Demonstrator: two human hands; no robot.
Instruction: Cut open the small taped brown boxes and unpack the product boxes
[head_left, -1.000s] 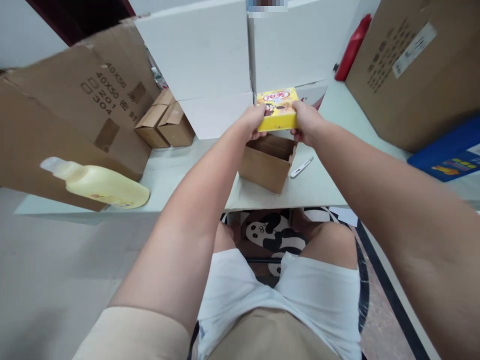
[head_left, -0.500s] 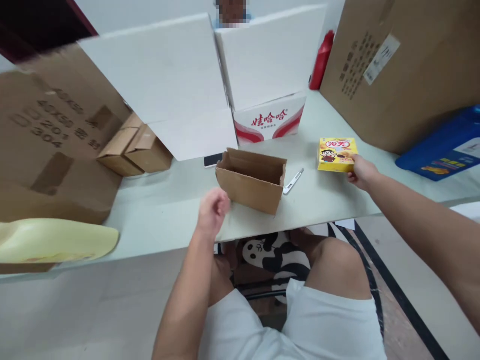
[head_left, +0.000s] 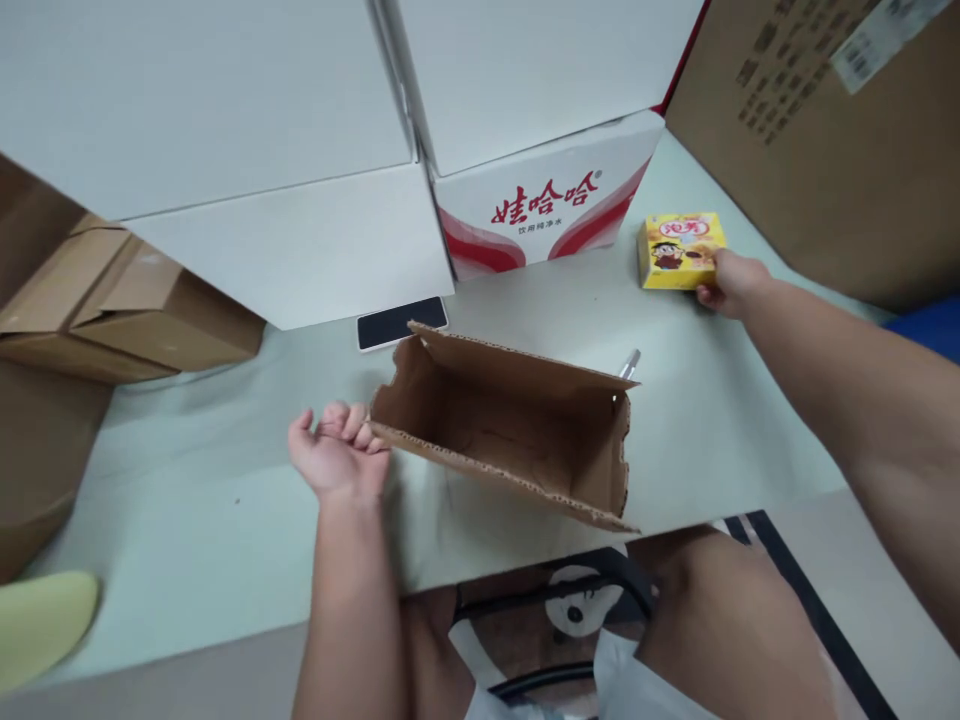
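Observation:
An open brown cardboard box [head_left: 517, 440] stands on the pale table [head_left: 195, 500] in front of me, its inside bare. My left hand [head_left: 337, 455] rests beside the box's left end, fingers curled, fingertips against the cardboard edge. My right hand [head_left: 731, 283] reaches to the far right and grips the corner of a small yellow snack box [head_left: 679, 250] that sits on the table.
Large white cartons [head_left: 300, 150], one with red lettering [head_left: 544, 200], stand close behind the box. A black phone [head_left: 401, 322] lies at their foot. A metal tool tip [head_left: 628, 364] shows behind the box. Brown cartons stand left [head_left: 127, 315] and right [head_left: 825, 140]. A yellow bottle [head_left: 37, 625] lies bottom left.
The yellow snack box went from both hands above the brown box to the table at the right, held by my right hand alone. My left hand came down to the box's left end.

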